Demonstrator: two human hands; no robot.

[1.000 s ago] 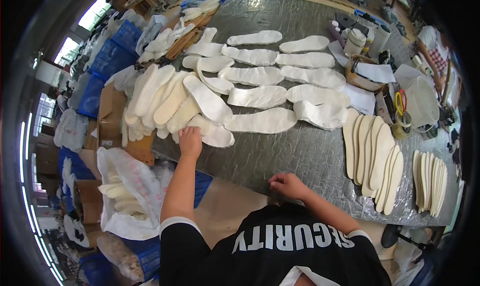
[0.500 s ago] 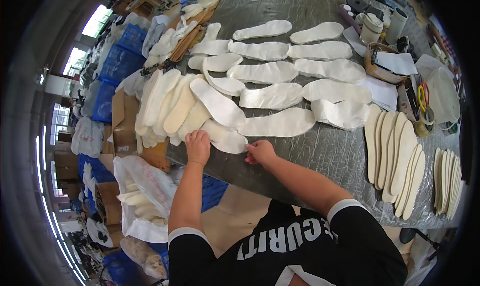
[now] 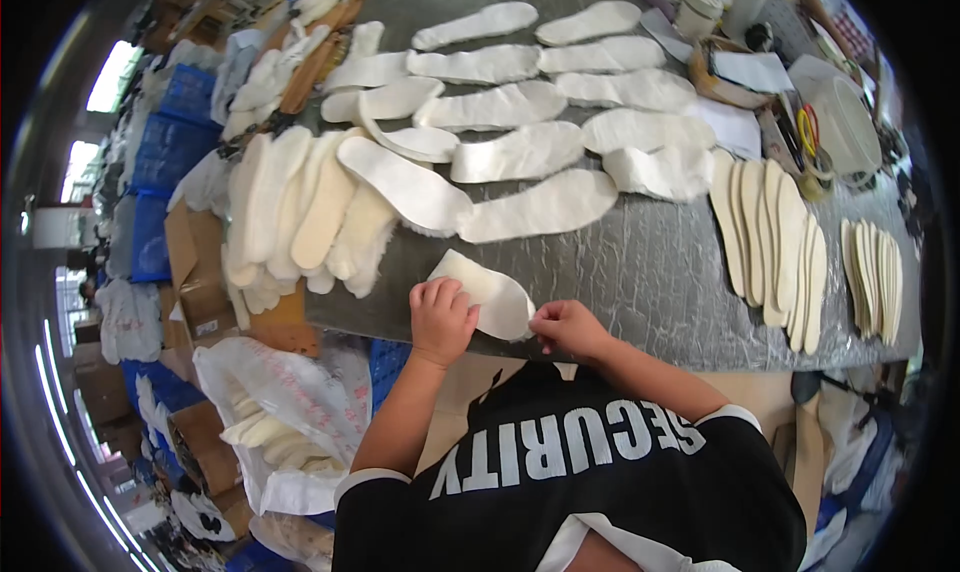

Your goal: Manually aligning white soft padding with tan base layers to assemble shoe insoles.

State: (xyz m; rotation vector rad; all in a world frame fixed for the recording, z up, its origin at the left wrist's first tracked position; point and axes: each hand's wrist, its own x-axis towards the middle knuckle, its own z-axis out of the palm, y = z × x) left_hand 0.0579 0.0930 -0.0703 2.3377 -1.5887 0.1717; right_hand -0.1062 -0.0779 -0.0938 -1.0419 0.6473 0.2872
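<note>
At the near edge of the grey table [image 3: 640,272], the head view shows both hands on one white insole [image 3: 490,297] that lies flat just inside the table's rim. Left hand [image 3: 440,317] rests on the insole's near left end with fingers curled and pressed together, pinning it down. Right hand [image 3: 565,327] sits at the insole's right end, fingertips pinching or nipping its edge; whether thumb and finger fully close on it I cannot tell. By the look of it, the step in hand is handling this single piece apart from the others, either smoothing it or taking hold of it at both ends. The next move seems to call for a firm hold at both ends so the soft piece does not fold or slide off the rim, which is very close.

Just beyond the hands, rows of fleecy insoles [image 3: 535,207] lie side by side across the table, the nearest only a little way off. To the left a stack [image 3: 300,207] of overlapping pieces leans at the table's corner. To the right, thin tan soles [image 3: 775,237] fan out, with a second fan [image 3: 875,277] further on. Cups [image 3: 700,12], tape rolls and scissors crowd the far right. Below the left side, a plastic bag [image 3: 280,402] holds more pieces beside cardboard boxes [image 3: 195,272]. Nothing lies between the hands and the insole.
</note>
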